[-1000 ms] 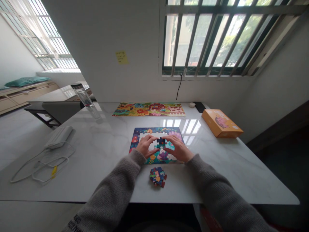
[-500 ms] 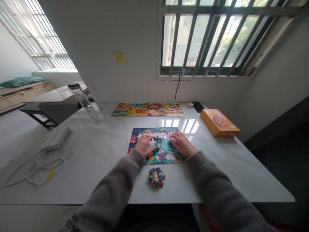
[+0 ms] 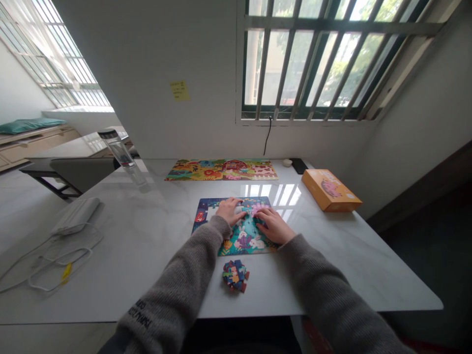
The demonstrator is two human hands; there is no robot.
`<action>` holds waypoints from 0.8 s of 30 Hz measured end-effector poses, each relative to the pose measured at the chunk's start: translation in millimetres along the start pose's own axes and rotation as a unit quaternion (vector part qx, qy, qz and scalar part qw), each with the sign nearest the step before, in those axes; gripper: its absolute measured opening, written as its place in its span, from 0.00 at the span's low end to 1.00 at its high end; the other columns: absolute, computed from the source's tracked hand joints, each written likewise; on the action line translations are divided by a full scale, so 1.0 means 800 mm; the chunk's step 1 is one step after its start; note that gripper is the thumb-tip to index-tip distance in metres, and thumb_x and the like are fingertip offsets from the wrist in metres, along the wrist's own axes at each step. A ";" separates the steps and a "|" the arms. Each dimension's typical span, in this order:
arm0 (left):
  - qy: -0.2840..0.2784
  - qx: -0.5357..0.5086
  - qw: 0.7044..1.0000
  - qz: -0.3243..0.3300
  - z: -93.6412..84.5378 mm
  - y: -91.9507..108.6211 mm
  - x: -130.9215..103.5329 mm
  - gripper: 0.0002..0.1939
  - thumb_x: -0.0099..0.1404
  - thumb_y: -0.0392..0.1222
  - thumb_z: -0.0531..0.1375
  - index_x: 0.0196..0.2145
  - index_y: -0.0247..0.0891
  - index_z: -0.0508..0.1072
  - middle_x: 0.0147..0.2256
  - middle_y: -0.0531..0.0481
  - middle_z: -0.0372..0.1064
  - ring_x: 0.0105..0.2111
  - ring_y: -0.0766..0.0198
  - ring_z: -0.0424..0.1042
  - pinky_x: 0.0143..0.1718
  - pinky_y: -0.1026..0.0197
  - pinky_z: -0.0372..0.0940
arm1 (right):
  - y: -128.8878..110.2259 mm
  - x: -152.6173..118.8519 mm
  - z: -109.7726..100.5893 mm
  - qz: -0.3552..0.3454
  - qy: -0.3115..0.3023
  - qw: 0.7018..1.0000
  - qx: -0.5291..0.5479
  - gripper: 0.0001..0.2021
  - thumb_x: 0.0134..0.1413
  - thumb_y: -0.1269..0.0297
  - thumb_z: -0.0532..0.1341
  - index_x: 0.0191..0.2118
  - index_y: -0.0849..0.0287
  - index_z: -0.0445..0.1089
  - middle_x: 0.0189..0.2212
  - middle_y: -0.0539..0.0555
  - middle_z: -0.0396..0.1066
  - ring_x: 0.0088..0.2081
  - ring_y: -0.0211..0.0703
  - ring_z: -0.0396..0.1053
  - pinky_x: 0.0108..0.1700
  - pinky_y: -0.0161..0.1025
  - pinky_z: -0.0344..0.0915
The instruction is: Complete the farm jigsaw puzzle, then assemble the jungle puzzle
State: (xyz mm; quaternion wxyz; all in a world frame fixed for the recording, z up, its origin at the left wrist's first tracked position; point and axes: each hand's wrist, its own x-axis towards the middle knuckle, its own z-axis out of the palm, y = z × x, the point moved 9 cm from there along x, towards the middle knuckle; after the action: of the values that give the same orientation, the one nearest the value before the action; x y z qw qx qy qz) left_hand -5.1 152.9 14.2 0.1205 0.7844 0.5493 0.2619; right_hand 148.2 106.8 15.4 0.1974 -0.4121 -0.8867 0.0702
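Note:
A colourful jigsaw puzzle with rabbits on a teal ground lies partly assembled on the white table. My left hand rests over its upper middle, fingers stretched and thumb apart, partly covering the pale unfilled area. Whether a piece lies under its fingertips is hidden. On the right half of the puzzle, my right hand touches the picture near a pink patch, its fingers spread. A small heap of loose puzzle pieces sits between my forearms, close to the table's front edge.
Behind the puzzle lies a long farm-animal picture. An orange box stands at right, near a black phone and a small white object. At left are a clear bottle and a white power strip with a looped cable.
My left hand has moved up and right across the puzzle, covering the dark piece spot. My right hand has shifted slightly left and down. The view has tilted a little.

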 end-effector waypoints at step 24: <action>0.019 0.035 0.996 0.076 0.013 0.013 -0.011 0.24 0.63 0.38 0.61 0.58 0.37 0.71 0.58 0.38 0.65 0.58 0.48 0.65 0.61 0.45 0.60 | -0.011 0.002 0.011 0.054 -0.031 0.994 -0.087 0.23 0.68 0.62 0.52 0.66 0.52 0.61 0.65 0.54 0.61 0.60 0.59 0.59 0.58 0.58 0.58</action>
State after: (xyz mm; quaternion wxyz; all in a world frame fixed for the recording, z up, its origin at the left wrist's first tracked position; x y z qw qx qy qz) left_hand 6.4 141.9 7.5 0.0623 0.8223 0.4994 0.2655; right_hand 137.4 102.5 10.8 0.1288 -0.4724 -0.8717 0.0161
